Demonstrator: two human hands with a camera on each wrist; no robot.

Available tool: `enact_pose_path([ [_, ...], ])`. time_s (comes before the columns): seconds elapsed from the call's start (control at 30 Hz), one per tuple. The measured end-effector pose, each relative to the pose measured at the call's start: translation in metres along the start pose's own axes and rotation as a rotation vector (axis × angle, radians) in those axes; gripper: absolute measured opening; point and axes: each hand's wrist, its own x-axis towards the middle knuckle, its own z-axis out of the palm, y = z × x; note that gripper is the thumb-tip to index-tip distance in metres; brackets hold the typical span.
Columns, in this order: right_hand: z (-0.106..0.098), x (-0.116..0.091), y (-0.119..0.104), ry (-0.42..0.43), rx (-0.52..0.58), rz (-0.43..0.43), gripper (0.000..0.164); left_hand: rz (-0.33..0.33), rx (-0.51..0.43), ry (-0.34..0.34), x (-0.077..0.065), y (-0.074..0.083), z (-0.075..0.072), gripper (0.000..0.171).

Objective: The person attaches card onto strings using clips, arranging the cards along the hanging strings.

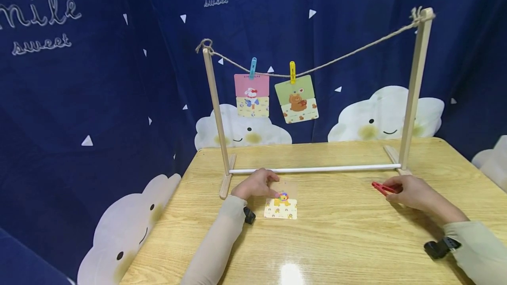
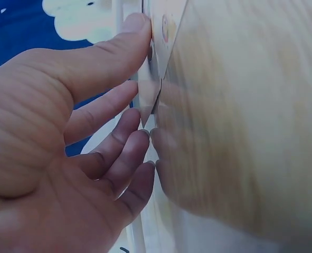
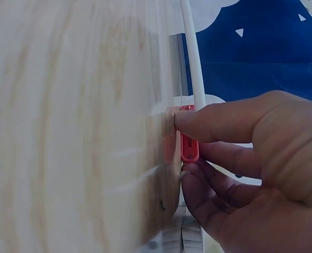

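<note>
card (image 1: 282,211) partly beneath left hand (image 1: 256,184) | red clothespin (image 1: 381,188) pinched by right hand (image 1: 413,191)

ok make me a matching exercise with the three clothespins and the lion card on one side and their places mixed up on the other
Things:
1. blue clothespin
2. yellow clothespin
3. red clothespin
4. lion card

Places:
A. held by the right hand
B. on the rope, with the bear card
C. at the left hand
D. on the rope, with the rabbit card

Pairs: 1-D, 2-B, 3-A, 4-C
</note>
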Motion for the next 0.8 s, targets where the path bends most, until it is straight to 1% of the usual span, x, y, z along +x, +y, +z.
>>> enact_pose_path([
  [0.1, 0.0014, 0.0003, 0.0018, -0.001, -0.002, 0.001, 0.037, -0.007, 0.002, 0.005, 0.0001, -0.0008, 0.0002, 0.048],
  [0.27, 0.001, 0.0004, 0.0025, 0.0, -0.002, 0.004, 0.037, 0.004, 0.008, 0.023, 0.0009, -0.0015, 0.0011, 0.044],
  [0.43, 0.0013, -0.0003, 0.002, -0.004, 0.001, 0.008, 0.038, 0.009, -0.01, 0.042, -0.0002, -0.0009, 0.0005, 0.046],
  [0.57, 0.0026, 0.0, 0.0028, 0.014, 0.003, 0.001, 0.037, 0.006, -0.034, 0.054, -0.002, -0.0012, -0.0012, 0.047],
  [0.8, 0.0025, -0.0006, 0.0023, 0.029, -0.001, -0.001, 0.037, 0.03, -0.054, 0.069, -0.0069, 0.0032, -0.0065, 0.045],
])
